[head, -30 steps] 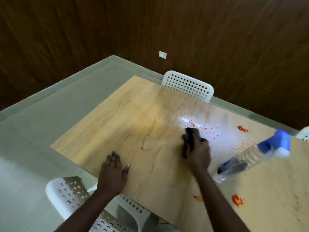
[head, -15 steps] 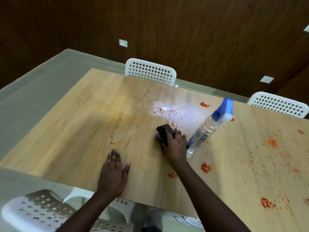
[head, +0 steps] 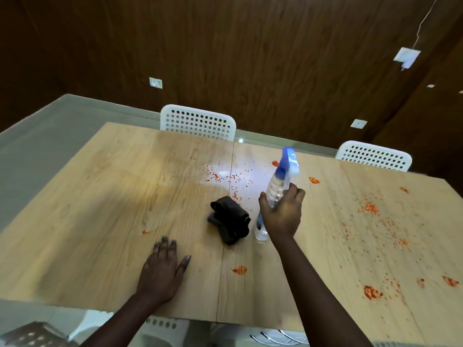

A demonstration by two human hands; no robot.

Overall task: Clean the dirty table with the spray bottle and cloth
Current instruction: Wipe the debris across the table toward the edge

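Note:
A light wooden table [head: 105, 196] carries red-orange stains [head: 370, 209], thickest on its right half and in a wet patch near the middle. A crumpled dark cloth [head: 230, 221] lies by itself on the table's centre. Just right of it stands a clear spray bottle [head: 276, 186] with a blue and white trigger head, its base on the table. My right hand [head: 281, 214] is wrapped around the bottle's body. Near the front edge my left hand [head: 164, 269] lies flat on the wood, fingers spread, holding nothing.
Two white perforated chairs [head: 198, 121] [head: 373, 155] stand at the table's far side, and another chair [head: 162, 326] sits below the near edge. Dark wood panelling rises behind. A grey floor [head: 45, 136] lies to the left.
My right hand has let go of the cloth, which now lies alone, and has closed around the spray bottle. The view has swung right. My left hand has stayed flat on the table.

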